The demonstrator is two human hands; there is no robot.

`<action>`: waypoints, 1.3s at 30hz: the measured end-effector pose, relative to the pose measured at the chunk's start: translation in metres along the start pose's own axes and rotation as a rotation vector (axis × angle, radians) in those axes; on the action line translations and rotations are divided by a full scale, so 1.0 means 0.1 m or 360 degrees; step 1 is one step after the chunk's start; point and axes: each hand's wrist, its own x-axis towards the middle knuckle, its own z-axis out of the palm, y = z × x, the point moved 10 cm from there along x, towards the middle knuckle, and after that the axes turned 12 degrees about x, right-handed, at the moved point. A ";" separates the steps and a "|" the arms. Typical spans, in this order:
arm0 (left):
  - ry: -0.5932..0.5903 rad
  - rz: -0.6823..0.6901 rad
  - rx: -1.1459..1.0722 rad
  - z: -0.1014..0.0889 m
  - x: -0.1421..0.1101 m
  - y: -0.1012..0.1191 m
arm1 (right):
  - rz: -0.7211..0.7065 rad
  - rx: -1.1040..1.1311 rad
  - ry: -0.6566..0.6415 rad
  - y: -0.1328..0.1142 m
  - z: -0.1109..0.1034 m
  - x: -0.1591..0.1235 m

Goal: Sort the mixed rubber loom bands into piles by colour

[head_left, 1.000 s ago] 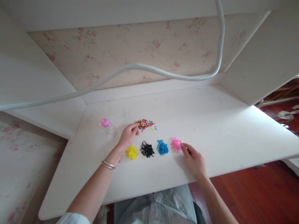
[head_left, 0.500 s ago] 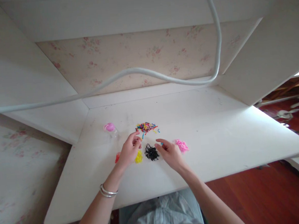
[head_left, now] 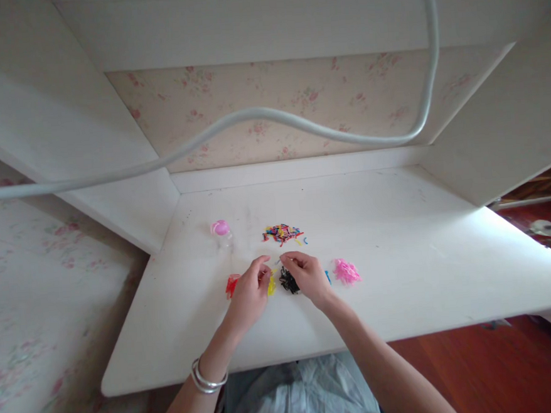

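Observation:
My right hand (head_left: 309,278) has its thumb and forefinger pinched on a thin bluish elastic band (head_left: 277,262), above the left edge of a pile of black elastic bands (head_left: 289,282). Curled just to the left, my left hand (head_left: 249,291) partly covers a yellow pile (head_left: 271,285); whatever its fingertips hold is too small to make out. A red pile (head_left: 232,285) shows left of that hand. Behind my right hand a bit of a blue pile (head_left: 328,277) peeks out, beside a pink pile (head_left: 347,271). Farther back lies a mixed-colour heap of bands (head_left: 283,233).
A small clear container with a pink-purple top (head_left: 221,228) lies at the back left of the white desk (head_left: 401,248). A thick white cable (head_left: 259,114) sweeps across the view above. Side panels and a floral back wall (head_left: 296,98) enclose the desk.
My right hand has moved left over the black pile and now pinches a band near my left fingers. A small blue band showed at my left fingertips before. The view has shifted slightly.

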 end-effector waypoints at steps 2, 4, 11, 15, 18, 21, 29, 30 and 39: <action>0.0034 -0.0011 0.0090 -0.03 -0.04 -0.02 | -0.0024 -0.0013 0.0159 -0.02 -0.14 -0.04; 0.0083 -0.0022 0.0223 -0.08 -0.10 -0.05 | -0.0038 -0.0047 0.0245 0.00 -0.26 -0.11; 0.0199 -0.0004 0.0649 -0.14 -0.23 -0.12 | -0.0011 -0.0258 0.0383 0.32 -0.70 -0.51; 0.0144 0.0014 0.0749 -0.05 -0.22 -0.10 | -0.0028 -0.0418 0.0485 0.39 -0.93 -0.71; 0.0149 0.0021 0.0775 -0.04 -0.21 -0.07 | -0.0091 -0.0513 0.0531 0.36 -1.03 -0.77; 0.0210 0.0039 0.0741 -0.07 -0.21 -0.06 | -0.0218 -0.0577 0.0520 0.28 -1.04 -0.75; 0.0366 0.0026 0.0608 -0.24 -0.40 -0.14 | -0.0349 -0.1026 0.0338 0.18 -0.89 -0.55; 0.0385 0.0008 0.0581 -0.27 -0.45 -0.17 | -0.0298 -0.1107 0.0310 0.20 -0.88 -0.53; 0.0478 -0.0259 0.0500 -0.39 -1.05 -0.73 | -0.0141 -0.1244 0.0363 0.04 -1.02 -0.33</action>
